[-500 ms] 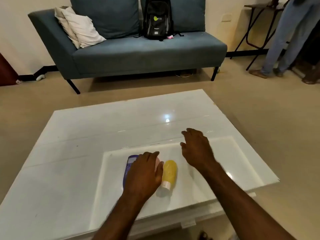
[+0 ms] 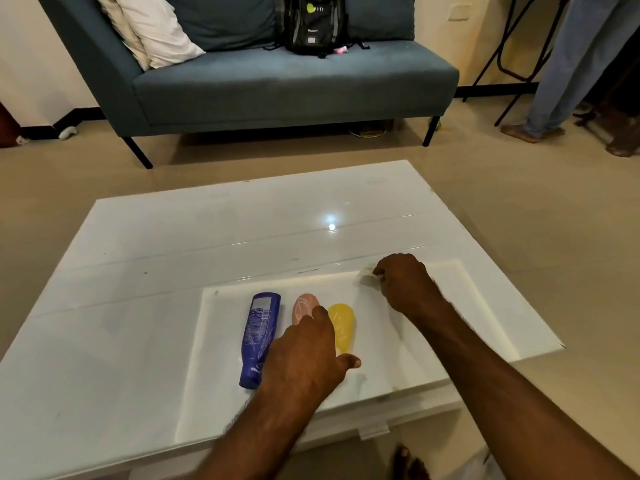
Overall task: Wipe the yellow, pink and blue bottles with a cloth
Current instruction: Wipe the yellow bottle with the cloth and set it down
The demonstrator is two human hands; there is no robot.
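Note:
Three bottles lie side by side on the white table (image 2: 138, 306): a blue bottle (image 2: 259, 337) on the left, a pink bottle (image 2: 304, 306) in the middle, a yellow bottle (image 2: 342, 325) on the right. My left hand (image 2: 304, 362) hovers over the near ends of the pink and yellow bottles, fingers apart, holding nothing. My right hand (image 2: 403, 285) is further back and to the right, its fingers pinched on a small pale cloth (image 2: 366, 273) that lies on the table.
A blue-grey sofa (image 2: 277, 84) with white pillows (image 2: 152, 32) and a black backpack (image 2: 313, 24) stands beyond the table. A person's legs (image 2: 568, 71) and a stool frame are at the far right. My foot (image 2: 405, 462) shows below the table edge.
My left hand has pulled back toward me, uncovering the pink bottle. My right hand has moved to the right and closed its fingers on the cloth.

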